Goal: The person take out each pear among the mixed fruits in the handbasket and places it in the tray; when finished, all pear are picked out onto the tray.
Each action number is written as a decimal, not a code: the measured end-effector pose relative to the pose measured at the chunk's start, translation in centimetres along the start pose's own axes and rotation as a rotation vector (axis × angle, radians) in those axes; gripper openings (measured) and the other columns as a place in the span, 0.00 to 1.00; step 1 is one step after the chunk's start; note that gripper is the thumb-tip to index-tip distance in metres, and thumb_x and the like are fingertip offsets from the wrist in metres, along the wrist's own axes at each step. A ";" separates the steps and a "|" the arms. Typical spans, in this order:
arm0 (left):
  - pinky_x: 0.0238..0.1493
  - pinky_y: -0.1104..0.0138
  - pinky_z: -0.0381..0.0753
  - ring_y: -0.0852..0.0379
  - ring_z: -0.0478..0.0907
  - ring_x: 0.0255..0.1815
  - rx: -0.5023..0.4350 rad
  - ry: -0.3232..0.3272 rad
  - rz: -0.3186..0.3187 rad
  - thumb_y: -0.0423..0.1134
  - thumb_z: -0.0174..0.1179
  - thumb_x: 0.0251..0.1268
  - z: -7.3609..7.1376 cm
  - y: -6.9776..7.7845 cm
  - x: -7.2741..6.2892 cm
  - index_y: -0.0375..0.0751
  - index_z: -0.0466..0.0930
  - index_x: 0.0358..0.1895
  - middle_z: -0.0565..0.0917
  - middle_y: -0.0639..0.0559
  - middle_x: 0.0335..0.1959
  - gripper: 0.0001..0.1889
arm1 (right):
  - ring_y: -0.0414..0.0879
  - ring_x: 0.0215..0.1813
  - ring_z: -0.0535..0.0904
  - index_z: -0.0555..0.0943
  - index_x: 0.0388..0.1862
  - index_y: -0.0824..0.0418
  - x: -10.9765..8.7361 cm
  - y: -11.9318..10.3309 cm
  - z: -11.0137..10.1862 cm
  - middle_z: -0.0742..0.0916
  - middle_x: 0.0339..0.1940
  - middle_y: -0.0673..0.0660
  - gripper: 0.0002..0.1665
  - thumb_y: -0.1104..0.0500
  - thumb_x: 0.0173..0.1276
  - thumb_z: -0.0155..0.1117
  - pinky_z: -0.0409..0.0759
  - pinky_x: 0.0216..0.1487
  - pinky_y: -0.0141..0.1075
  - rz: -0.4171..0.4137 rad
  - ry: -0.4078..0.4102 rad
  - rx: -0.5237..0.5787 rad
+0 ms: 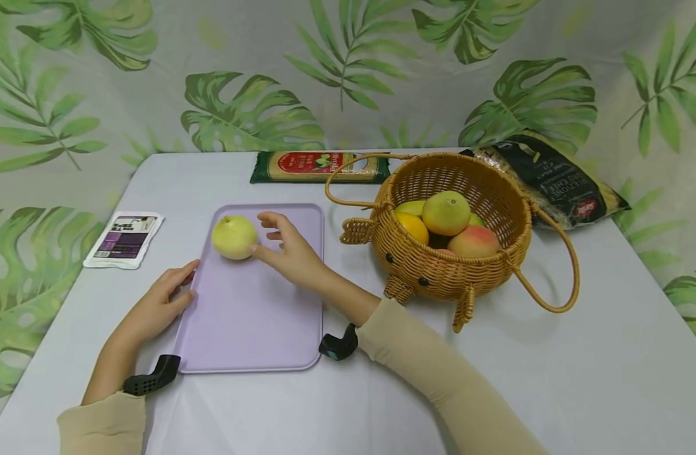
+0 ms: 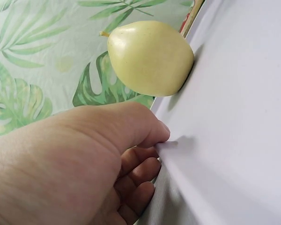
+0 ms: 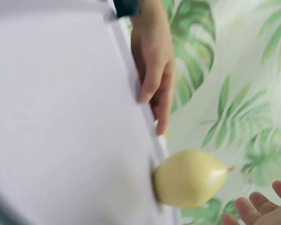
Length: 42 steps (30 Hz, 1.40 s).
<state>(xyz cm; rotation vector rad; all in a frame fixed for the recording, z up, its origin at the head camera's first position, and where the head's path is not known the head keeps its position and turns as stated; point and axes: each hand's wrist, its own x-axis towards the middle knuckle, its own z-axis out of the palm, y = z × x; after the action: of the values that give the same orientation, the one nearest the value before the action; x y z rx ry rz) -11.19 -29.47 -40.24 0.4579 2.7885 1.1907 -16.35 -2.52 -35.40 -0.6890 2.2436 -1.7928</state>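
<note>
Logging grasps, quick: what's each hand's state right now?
Left hand: holding the flat, rectangular lilac tray by its edge.
Right hand: open, holding nothing, beside the rounded, pale yellow-green pear.

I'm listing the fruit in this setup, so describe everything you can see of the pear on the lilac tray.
The pear is pale yellow-green, plump and smooth, with a slight sheen and a short stem. Looking whole, it stands upright, stem up, near the far left corner of the lilac tray, its base resting on it. The right hand is beside it, apart from it in the right wrist view.
</note>
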 end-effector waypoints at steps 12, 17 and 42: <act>0.48 0.84 0.53 0.40 0.62 0.53 -0.009 -0.001 0.016 0.29 0.49 0.63 0.2 -0.1 0.2 0.34 0.55 0.67 0.66 0.34 0.52 0.28 | 0.50 0.60 0.64 0.62 0.61 0.66 -10.8 -3.7 -5.9 0.70 0.60 0.57 0.30 0.57 0.63 0.57 0.62 0.58 0.42 -0.438 -0.008 -0.071; 0.48 0.83 0.54 0.39 0.62 0.54 -0.017 -0.004 0.008 0.29 0.49 0.63 0.3 -0.2 0.3 0.34 0.54 0.67 0.66 0.34 0.52 0.28 | 0.55 0.59 0.65 0.64 0.58 0.74 -14.0 -4.6 -10.0 0.72 0.57 0.64 0.31 0.53 0.65 0.57 0.61 0.59 0.43 -0.542 0.105 -0.058; 0.52 0.50 0.58 0.37 0.61 0.55 -0.001 -0.017 -0.042 0.31 0.49 0.64 -0.1 -0.1 0.0 0.36 0.54 0.68 0.65 0.34 0.54 0.29 | 0.52 0.64 0.61 0.61 0.66 0.53 -12.6 -8.8 -24.6 0.68 0.63 0.54 0.40 0.57 0.56 0.67 0.55 0.62 0.47 0.000 0.243 -0.604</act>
<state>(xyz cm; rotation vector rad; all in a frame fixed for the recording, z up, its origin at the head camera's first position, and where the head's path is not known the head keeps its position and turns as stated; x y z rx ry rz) -11.22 -29.60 -40.23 0.4047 2.7691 1.1740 -13.63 23.35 -22.49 -0.5779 2.9843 -1.2373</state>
